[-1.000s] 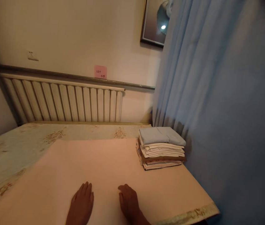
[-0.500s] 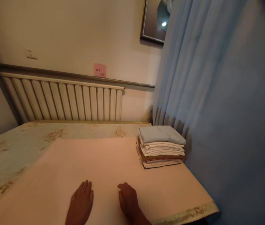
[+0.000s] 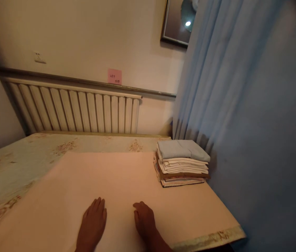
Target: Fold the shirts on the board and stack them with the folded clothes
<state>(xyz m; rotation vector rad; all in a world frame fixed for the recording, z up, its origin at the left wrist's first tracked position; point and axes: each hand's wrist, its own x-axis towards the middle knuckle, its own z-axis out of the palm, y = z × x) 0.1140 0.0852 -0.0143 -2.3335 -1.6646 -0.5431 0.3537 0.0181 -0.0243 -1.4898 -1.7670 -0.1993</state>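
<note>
A plain pale pink sheet (image 3: 116,178) lies spread over the floral mattress cover. Low in the view, my left hand (image 3: 92,222) rests palm down on or just over this sheet, its fingers stretched out. To its right is my right hand (image 3: 144,219), fingers bent a little and thumb apart, with nothing visible in it. A gap of bare sheet separates the two hands. Beyond my right hand, on the sheet's right side, stands a neat stack of folded cloths (image 3: 183,162): light blue-grey on top, white below, brown and others underneath.
The floral mattress cover (image 3: 8,168) shows along the left, back and near right edges. A blue curtain (image 3: 242,115) hangs close along the right side, beside the stack. Against the back wall are a white radiator (image 3: 79,108), a pink note (image 3: 114,76) and a framed picture (image 3: 175,26).
The view has shifted slightly, so the room appears a little further right. Both hands keep nearly the same pose and spacing. The stack has not moved on the sheet.
</note>
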